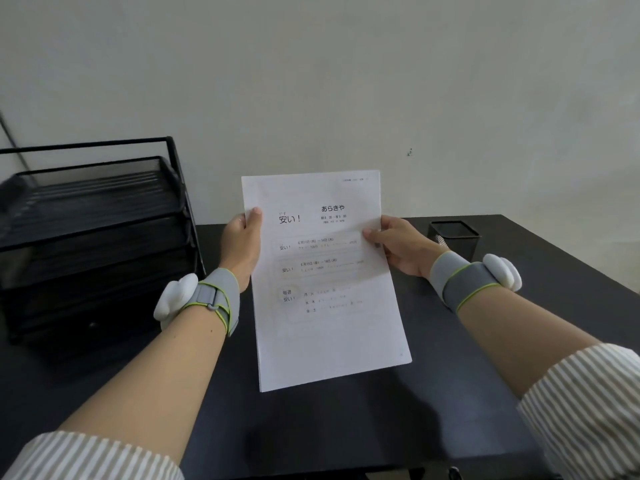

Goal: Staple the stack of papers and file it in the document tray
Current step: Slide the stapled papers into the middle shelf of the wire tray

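Observation:
A stack of white papers (329, 327) with printed Japanese text is held upright above the black desk, its lower edge near the desk surface. My left hand (242, 247) grips the stack's left edge, thumb on the front. My right hand (398, 247) grips the right edge the same way. A black mesh document tray (93, 237) with several tiers stands at the left of the desk, apart from the papers. No stapler shows in view.
A black mesh pen cup (453, 237) stands at the back right of the desk, just behind my right wrist. The black desk (346, 427) ends at a pale wall. Both wrists carry grey straps with white sensors.

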Available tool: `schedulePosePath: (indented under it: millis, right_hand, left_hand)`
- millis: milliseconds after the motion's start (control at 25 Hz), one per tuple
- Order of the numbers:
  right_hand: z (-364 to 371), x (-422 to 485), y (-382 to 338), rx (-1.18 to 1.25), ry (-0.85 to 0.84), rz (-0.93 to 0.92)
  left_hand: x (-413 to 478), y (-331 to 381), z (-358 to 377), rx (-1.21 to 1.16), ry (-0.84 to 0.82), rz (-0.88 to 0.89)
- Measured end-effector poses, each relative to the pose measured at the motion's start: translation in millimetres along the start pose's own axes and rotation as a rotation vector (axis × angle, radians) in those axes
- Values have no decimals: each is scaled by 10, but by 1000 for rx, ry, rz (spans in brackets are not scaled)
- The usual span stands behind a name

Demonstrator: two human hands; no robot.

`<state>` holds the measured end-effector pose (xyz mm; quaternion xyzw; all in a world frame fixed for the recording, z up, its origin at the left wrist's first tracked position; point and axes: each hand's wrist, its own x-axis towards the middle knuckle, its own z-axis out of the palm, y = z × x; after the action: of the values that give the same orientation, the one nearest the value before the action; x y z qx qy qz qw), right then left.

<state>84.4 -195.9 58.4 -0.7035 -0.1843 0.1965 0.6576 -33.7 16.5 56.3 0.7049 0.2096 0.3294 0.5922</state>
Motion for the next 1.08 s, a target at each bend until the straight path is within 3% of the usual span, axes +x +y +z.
schedulePosePath:
  millis: [280,600,1080]
  right_hand:
    - [407,-86,48,-50,-8,75]
    - [1306,-215,138,-97,-194,166]
    - [2296,-312,144,-132,-360,229]
  left_hand:
    - [-308,-303,-387,28,95,-136]
    - [-633,-530,-1306,69,343,-286]
    - [-720,-460,-2268,97,511,-339]
